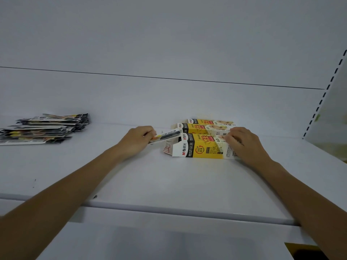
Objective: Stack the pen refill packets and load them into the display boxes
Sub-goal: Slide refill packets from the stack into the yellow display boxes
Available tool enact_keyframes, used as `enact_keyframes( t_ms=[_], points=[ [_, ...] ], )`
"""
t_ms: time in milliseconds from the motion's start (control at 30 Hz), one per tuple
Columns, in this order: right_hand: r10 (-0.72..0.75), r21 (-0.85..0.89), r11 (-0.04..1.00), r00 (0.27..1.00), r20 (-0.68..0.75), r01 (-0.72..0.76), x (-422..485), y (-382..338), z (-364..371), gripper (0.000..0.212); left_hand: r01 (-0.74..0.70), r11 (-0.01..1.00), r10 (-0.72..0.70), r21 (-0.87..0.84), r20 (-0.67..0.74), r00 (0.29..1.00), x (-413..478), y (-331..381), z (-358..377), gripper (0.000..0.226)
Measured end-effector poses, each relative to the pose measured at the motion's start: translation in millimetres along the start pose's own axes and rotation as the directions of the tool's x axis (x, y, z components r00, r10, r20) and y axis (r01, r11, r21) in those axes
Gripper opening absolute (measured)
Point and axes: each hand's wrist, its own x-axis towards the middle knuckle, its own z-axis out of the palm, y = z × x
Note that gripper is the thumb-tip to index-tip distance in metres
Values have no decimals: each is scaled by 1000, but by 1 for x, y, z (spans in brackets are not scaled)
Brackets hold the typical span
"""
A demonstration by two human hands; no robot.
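We're looking down on a white shelf (169,177), and both arms reach in over its rounded front edge. The left grip (138,138) is closed around a thin bundle of pen refill packets (166,136), whose far end sits right at the open left end of the nearest display box (202,148). That box's end flaps are splayed out onto the shelf. The right grip (242,141) has its fingers bent over the box's right end, holding it.

Three boxes lie flat, side by side and touching. Behind the nearest comes the middle display box (201,128), then the far display box (208,121), close to the back panel (169,44).

Well apart at the left edge of view we see the loose pile of packets (45,128), ragged and fanned. The shelf is bare between the pile and the left grip, and broad in front of the boxes. On the right, a slotted upright (325,91) closes that side, with bare shelf between it and the boxes.

On the nearest box, yellow and white, we can read "M&G" with Chinese characters, "360°" in a circle, a big red "1" and "0.5". The small print is too fine, and the packets' print is blurred.
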Motion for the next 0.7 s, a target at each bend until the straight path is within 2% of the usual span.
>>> enact_keyframes(
  t_ms=[133, 700],
  points=[
    [-7, 9, 1000, 1000, 2, 7, 0, 0, 0, 34, 21, 999, -22, 24, 46, 999, -1, 1, 10, 29],
    [-1, -12, 1000, 1000, -3, 1, 0, 1, 0, 36, 48, 997, -43, 67, -69, 997, -5, -1, 13, 30]
  ],
)
